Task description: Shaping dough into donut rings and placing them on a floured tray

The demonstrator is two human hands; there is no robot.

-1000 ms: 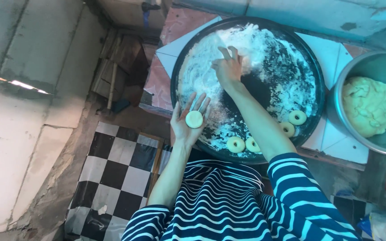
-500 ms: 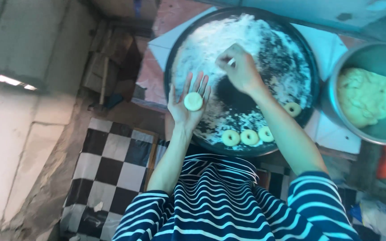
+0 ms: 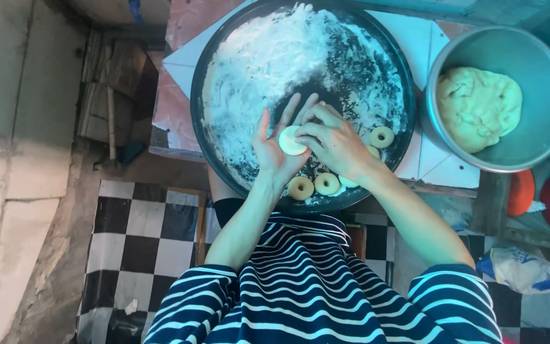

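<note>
A flat round disc of pale dough [image 3: 289,141] lies in the palm of my left hand [image 3: 276,148], which is held open over the near part of a large dark round tray [image 3: 224,165] dusted with white flour. My right hand [image 3: 335,141] is pressed against the disc's right edge, fingertips pinching it. Several small ring-shaped dough pieces [image 3: 326,184] sit along the tray's near rim, one ring [image 3: 382,136] just right of my right hand.
A grey metal bowl [image 3: 542,146] with a lump of yellow dough [image 3: 479,107] stands to the right of the tray. Black-and-white checkered floor [image 3: 141,242] lies below, wooden slats [image 3: 106,95] to the left, red items [image 3: 539,191] and a plastic bag [image 3: 529,271] at right.
My right hand came back from the floured far side of the tray to the dough disc in my left palm. The view shifted closer over the tray.
</note>
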